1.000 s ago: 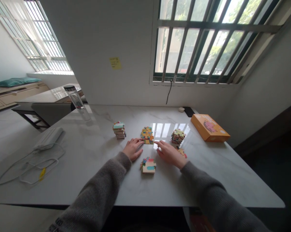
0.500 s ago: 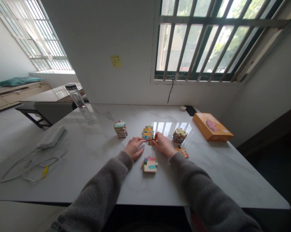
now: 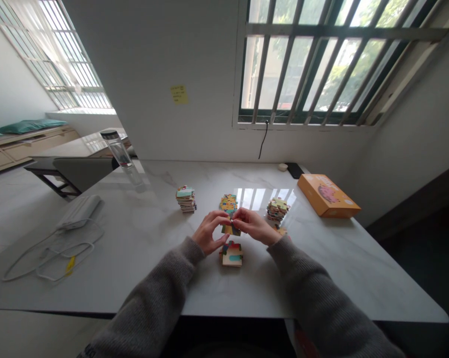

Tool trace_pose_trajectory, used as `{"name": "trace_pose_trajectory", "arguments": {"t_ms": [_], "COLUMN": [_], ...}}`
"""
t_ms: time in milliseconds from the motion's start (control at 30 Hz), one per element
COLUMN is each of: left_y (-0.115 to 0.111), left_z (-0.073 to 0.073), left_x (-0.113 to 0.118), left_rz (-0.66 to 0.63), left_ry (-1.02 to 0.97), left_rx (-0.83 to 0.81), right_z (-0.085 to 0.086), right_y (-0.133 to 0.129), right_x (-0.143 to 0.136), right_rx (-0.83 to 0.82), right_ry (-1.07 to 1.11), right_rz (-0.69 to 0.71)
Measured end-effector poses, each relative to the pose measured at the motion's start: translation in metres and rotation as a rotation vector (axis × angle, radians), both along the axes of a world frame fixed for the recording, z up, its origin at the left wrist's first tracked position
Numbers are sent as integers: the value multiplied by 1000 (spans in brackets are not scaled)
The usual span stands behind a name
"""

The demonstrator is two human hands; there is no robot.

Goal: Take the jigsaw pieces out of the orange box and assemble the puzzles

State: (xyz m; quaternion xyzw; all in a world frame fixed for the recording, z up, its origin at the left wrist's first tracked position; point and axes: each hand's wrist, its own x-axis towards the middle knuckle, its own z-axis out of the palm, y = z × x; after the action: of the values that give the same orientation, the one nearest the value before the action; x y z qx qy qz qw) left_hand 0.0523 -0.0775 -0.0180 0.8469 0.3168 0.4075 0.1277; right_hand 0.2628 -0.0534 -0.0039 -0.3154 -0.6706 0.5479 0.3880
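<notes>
Both hands meet over the middle of the table, around a dark and yellow-green puzzle piece (image 3: 230, 230). My left hand (image 3: 210, 232) curves about its left side, thumb low and fingers at the upper edge. My right hand (image 3: 254, 224) pinches at its upper right; the fingertips partly hide the grip. Just beyond lie joined, mostly yellow puzzle pieces (image 3: 228, 201). Nearer to me is a low stack of puzzle pieces (image 3: 232, 256). One tall stack (image 3: 186, 200) rises to the left, another (image 3: 278, 210) to the right. An orange puzzle piece (image 3: 281, 230) shows partly behind my right wrist.
An orange box (image 3: 327, 196) sits at the right, with a black phone (image 3: 294, 170) and a small white object (image 3: 282, 167) behind it. At the left are a glass bottle (image 3: 118, 149), a white power bank-like block (image 3: 78, 211) and looped white cables (image 3: 52, 258).
My hands have come closer together and drawn slightly toward me. The dark and yellow-green piece now shows between them, and my left fingers have gone from lying flat to curved.
</notes>
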Motion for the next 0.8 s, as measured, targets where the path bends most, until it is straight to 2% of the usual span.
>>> {"name": "trace_pose_trajectory", "arguments": {"t_ms": [200,333,500,800], "left_y": [1,-10,-33,-44], "left_z": [4,8,-1,-11], "left_x": [-7,-5,-4,-10], "left_rz": [-39,-92,-136,-130], "left_ry": [38,-8,96,209], "left_rx": [-16,-122,-183,-181], "right_z": [1,0,-5,-14], "right_y": [-3,2,10,11], "right_x": [-2,2,11,11], "right_rx": [-62,-11,73,133], "right_ry": [17,-21,-55,-148], "right_rz": [44,-46,-174,-145]}}
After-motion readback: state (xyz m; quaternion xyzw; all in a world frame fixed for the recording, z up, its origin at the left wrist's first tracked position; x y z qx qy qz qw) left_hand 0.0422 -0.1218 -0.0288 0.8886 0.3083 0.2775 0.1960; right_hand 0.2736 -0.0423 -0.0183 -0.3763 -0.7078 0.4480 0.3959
